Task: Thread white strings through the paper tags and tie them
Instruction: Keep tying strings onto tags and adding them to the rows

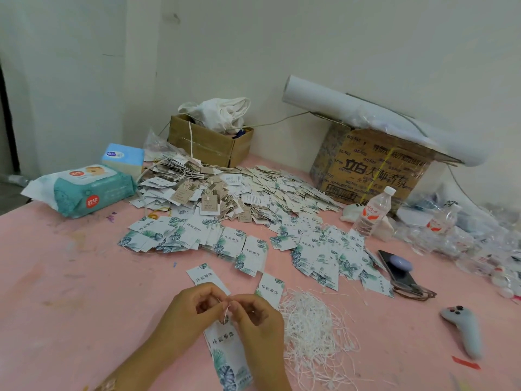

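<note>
A white paper tag [225,351] with green leaf print hangs below my two hands near the front of the pink table. A white string [226,313] runs through its top hole. My left hand [189,314] and my right hand [256,320] meet above the tag, and each pinches an end of that string between thumb and fingers. A loose heap of white strings [313,328] lies just right of my right hand. Two single tags [207,277] [270,287] lie flat just beyond my hands.
Piles of leaf-print tags [197,235] [324,249] and strung beige tags [208,190] cover the table's middle. Wet wipes [84,190] and a tissue box [124,158] sit left, cardboard boxes [208,142] [372,165] behind, a water bottle [372,213], phone [400,272] and grey controller [465,331] at right.
</note>
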`<state>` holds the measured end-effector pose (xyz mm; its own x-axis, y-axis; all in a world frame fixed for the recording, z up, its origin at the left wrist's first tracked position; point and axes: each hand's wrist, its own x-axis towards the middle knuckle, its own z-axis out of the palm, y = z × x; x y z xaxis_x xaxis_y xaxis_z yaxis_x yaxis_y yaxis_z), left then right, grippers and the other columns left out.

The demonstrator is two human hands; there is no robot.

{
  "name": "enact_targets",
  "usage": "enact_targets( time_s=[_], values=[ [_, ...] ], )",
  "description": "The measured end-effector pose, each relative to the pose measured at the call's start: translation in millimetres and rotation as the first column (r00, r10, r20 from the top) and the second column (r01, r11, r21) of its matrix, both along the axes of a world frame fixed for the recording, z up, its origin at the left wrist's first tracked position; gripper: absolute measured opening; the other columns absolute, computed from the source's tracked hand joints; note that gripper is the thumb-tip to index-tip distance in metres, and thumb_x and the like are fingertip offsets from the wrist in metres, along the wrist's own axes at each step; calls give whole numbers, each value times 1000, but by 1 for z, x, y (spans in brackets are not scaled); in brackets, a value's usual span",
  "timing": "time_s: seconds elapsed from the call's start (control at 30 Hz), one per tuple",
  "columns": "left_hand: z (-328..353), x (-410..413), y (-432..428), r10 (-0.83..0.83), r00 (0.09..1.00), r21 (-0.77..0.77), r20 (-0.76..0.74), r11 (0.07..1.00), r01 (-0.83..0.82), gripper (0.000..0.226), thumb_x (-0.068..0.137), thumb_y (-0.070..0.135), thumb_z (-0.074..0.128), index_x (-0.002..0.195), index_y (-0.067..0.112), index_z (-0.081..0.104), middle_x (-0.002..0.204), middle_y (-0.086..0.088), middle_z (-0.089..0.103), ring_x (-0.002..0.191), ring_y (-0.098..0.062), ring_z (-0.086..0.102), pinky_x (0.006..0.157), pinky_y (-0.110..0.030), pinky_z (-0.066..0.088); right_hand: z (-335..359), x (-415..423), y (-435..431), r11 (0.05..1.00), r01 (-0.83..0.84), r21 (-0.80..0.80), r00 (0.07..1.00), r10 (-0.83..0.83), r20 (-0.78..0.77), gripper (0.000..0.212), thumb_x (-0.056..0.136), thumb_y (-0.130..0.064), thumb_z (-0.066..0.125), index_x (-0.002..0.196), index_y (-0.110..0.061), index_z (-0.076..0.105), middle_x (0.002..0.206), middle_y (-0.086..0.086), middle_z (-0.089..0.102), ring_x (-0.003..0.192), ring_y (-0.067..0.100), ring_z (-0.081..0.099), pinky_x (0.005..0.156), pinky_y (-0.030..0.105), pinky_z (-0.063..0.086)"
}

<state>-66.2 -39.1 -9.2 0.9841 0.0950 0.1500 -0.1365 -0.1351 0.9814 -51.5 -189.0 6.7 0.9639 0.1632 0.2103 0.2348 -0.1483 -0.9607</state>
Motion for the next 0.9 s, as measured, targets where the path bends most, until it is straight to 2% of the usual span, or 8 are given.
enact_targets(
  time_s=[0.2,0.33,0.47,0.67,0.9],
  values=[
    [1,0,0,-5,1000,-34,-6,999,5,14,87,12,70,78,23,72,69,-12,68,64,-13,57,62,-26,43,0,0,0,1000,11,11,1000,-11,13,15,82,-6,72,82,-20,76,78,4,73,71,20,68,68,32,57],
    [1,0,0,-8,1000,-37,-1,999,8,12,87,14,71,79,23,72,68,-9,68,63,-12,56,62,-26,43,-1,1,0,1000,17,15,999,-17,28,13,82,-8,72,82,-20,76,78,3,73,70,20,67,66,28,55],
    [0,0,0,-8,1000,-44,-6,999,8,13,87,14,71,78,23,71,65,-8,67,62,-12,56,63,-28,42,-3,2,0,1000,7,16,1000,-7,22,14,83,-8,72,81,-21,76,79,5,73,74,23,67,70,36,57],
    [0,-1,1,-20,1000,-45,-4,999,20,8,88,17,70,82,21,71,68,-9,67,63,-11,57,63,-27,43,-3,3,1,1000,16,-3,999,-16,29,16,83,-9,73,81,-25,76,77,4,73,72,20,68,69,33,57],
    [0,-1,2,-16,1000,-30,0,999,16,13,88,15,70,78,23,71,67,-7,68,62,-9,56,60,-23,42,-3,2,1,1000,11,-8,1000,-11,13,9,82,-12,74,82,-20,76,77,6,73,75,24,68,72,44,57]
  ],
)
